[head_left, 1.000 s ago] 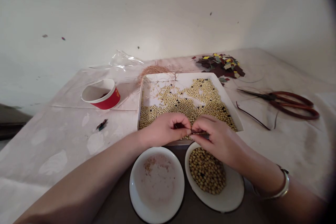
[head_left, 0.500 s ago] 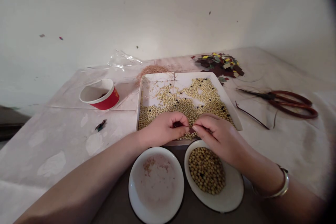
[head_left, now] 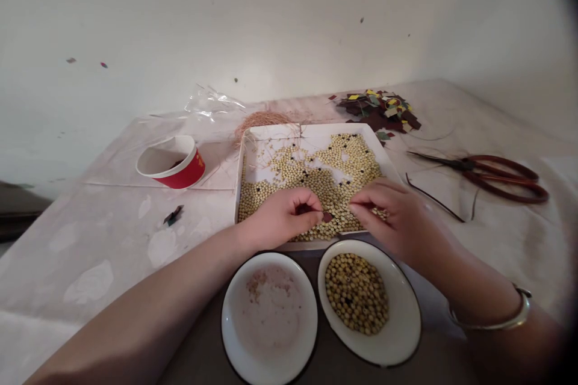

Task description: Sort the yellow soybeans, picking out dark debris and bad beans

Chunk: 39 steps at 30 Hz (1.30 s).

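My left hand [head_left: 289, 215] is closed in a pinch on a small dark red piece [head_left: 327, 216], which juts from the fingertips over the front of the white tray [head_left: 397, 177]. Pale yellow beads [head_left: 318, 183], a few black ones among them, spread over the tray. My right hand [head_left: 392, 216] hovers to the right of the piece, apart from it, thumb and fingers pinched together. Whatever it may hold is too small to make out. Below the hands, a white dish [head_left: 400, 325] holds larger yellow-brown beads [head_left: 356, 295]. A white bowl [head_left: 270, 352] beside it has reddish crumbs inside.
To the left stand a red-and-white paper cup [head_left: 185, 171] and a few dark scraps [head_left: 173, 215]. Copper-coloured threads [head_left: 264, 120] and a clear plastic bag [head_left: 212, 102] lie behind the tray. On the right are scissors [head_left: 501, 177], a dark strip [head_left: 433, 198] and a pile of coloured scraps [head_left: 379, 111].
My right hand has drawn away to the right from the left one, leaving a gap between them. The left hand stays almost in place and keeps the dark red piece.
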Tool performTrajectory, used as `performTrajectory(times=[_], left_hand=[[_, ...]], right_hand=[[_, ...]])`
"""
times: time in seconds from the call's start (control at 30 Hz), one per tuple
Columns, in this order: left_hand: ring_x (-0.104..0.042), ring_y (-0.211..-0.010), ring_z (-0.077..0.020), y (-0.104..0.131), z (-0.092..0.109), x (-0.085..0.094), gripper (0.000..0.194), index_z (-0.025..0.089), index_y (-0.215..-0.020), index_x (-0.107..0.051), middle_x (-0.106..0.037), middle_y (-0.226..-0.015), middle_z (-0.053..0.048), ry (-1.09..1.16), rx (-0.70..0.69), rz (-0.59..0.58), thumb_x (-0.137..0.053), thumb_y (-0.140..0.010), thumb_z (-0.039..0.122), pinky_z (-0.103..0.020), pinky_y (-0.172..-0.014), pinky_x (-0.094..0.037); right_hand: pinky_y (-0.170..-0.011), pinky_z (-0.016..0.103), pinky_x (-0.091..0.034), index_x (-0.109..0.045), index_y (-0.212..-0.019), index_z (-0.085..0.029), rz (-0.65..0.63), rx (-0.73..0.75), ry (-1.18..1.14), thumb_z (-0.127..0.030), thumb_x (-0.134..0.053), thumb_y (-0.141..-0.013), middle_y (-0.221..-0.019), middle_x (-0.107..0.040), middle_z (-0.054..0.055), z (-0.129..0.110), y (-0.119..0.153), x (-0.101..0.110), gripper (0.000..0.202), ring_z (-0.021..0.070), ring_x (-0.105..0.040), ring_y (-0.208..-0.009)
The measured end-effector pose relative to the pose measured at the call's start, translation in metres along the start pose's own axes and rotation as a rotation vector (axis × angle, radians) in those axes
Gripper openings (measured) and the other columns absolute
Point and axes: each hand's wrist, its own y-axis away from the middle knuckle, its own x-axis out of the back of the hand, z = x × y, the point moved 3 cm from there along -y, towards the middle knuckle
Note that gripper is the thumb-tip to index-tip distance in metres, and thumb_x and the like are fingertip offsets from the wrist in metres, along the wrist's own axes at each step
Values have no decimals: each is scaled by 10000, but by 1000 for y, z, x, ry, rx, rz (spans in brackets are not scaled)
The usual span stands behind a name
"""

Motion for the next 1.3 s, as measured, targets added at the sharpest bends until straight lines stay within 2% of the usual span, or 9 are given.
performTrajectory(times=[0.07, 0.17, 0.47, 0.77, 0.97, 1.1, 1.2, 1.3], left_hand=[[-437, -598, -77, 0, -1, 0, 105, 149, -758, -557, -509, -666, 30, -11, 13, 11, -520, -802, 236, -191, -543, -336], [-423, -588, -71, 0, -1, 0, 96, 149, -747, -556, -494, -654, 38, -16, 14, 17, -520, -797, 224, -187, -541, -333], [-451, -615, -78, 0, 0, 0, 109, 154, -752, -563, -511, -674, 34, -40, -3, 29, -516, -802, 238, -191, -567, -349], [-454, -606, -77, -2, -1, 0, 102, 162, -765, -574, -515, -669, 38, -90, 0, 27, -521, -799, 243, -190, -560, -344], [-464, -628, -84, -2, 2, 1, 120, 161, -743, -563, -523, -684, 31, -106, 8, 28, -525, -799, 261, -193, -575, -354], [-460, -619, -83, -3, 2, 1, 109, 164, -747, -567, -520, -672, 34, -108, 11, 15, -523, -798, 249, -192, -566, -349], [-459, -613, -84, -4, 1, 0, 100, 165, -752, -571, -520, -660, 36, -107, 11, 18, -526, -796, 243, -193, -564, -350], [-466, -619, -88, -5, 1, 0, 96, 165, -751, -577, -528, -665, 33, -106, 12, 15, -527, -793, 236, -196, -570, -357]], right_hand=[[-673, 326, -436, -622, -864, -174, -8, -97, 123, -214, -544, -793, -852, -598, 63, 18, -1, -6, 113, 201, -561, -771], [-721, 361, -441, -644, -896, -157, -112, -122, 185, -229, -556, -774, -882, -607, 91, 32, 0, -14, 166, 232, -563, -807], [-628, 302, -408, -597, -689, -185, -264, -145, 75, -162, -536, -738, -729, -593, 37, 31, -1, -20, 82, 186, -541, -705], [-646, 291, -405, -597, -698, -183, -281, -151, 33, -157, -549, -724, -746, -596, 32, 28, -3, -21, 60, 185, -544, -733], [-621, 282, -397, -577, -641, -187, -284, -129, 50, -130, -519, -723, -696, -587, 18, 26, -4, -21, 116, 169, -534, -694], [-641, 301, -414, -595, -723, -186, -245, -151, 52, -199, -566, -735, -762, -595, 32, 26, -3, -23, 34, 182, -546, -727], [-687, 315, -427, -611, -832, -186, -236, -122, 17, -189, -578, -742, -834, -601, 46, 24, -3, -25, 96, 189, -554, -780], [-695, 312, -421, -606, -766, -192, -255, -79, -9, -152, -556, -757, -790, -595, 36, 21, -3, -26, 65, 181, -548, -771]])
